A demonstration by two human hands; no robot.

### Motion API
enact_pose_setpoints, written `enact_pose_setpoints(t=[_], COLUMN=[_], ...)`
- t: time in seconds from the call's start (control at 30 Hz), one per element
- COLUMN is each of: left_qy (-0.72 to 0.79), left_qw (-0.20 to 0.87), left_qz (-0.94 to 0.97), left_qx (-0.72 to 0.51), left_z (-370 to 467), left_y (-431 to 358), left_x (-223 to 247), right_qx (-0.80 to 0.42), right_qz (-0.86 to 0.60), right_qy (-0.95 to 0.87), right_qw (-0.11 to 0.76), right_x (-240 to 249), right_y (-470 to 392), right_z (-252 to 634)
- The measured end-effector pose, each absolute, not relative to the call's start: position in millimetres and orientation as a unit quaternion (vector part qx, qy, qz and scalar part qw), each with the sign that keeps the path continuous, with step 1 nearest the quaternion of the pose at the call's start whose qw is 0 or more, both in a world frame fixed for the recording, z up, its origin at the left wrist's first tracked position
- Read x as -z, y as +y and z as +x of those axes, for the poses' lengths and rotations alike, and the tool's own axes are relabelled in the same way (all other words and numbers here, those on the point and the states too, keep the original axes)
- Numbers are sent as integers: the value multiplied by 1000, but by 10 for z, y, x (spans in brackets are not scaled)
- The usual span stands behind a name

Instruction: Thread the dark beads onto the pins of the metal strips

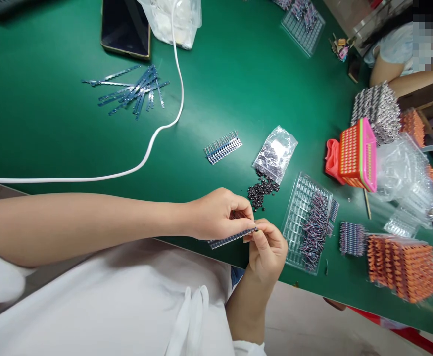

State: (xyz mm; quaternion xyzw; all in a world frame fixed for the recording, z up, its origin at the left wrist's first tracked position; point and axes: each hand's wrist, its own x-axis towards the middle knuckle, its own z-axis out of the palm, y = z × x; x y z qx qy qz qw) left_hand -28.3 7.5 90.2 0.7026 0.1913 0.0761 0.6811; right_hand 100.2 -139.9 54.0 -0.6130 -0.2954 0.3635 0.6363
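Observation:
My left hand (221, 212) reaches in from the left, thumb and fingers closed on a narrow dark strip with a row of small segments (231, 239). At the strip's right end my right hand (268, 247) is pinched, thumb against forefinger, with a tiny dark piece at the fingertips. Whether that piece is loose or part of the strip I cannot tell. Just beyond the hands lies a pile of small black beads (261, 192), spilling from a clear plastic bag (275, 153). A similar strip with thin pins (222, 147) rests farther up the green table.
Right of my hands is a clear compartment tray (294, 222) with many thin purplish pieces. Beyond it are orange stacks (402, 267) and a pink-orange basket (357, 154). A white cable (157, 131), blue strips (138, 91) and a phone (126, 27) lie left. Another person's arm (390, 74) shows top right.

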Motion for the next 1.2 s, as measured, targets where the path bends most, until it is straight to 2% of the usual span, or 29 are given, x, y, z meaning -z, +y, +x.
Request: enact_pose_setpoints(t=[0.47, 0.8, 1.2], left_qy=[178, 161, 143], left_qw=[670, 686, 698], left_qz=[716, 707, 700], left_qx=[-79, -60, -48], left_z=[-292, -281, -270], left_y=[90, 118, 101], left_x=[-925, -906, -863], right_qx=[-357, -442, -489], right_qz=[-623, -590, -549], right_qy=[-285, -243, -244], right_qw=[635, 631, 633], right_x=[-543, -552, -533], right_y=[-1387, -1385, -1392], right_z=[1001, 1041, 1065])
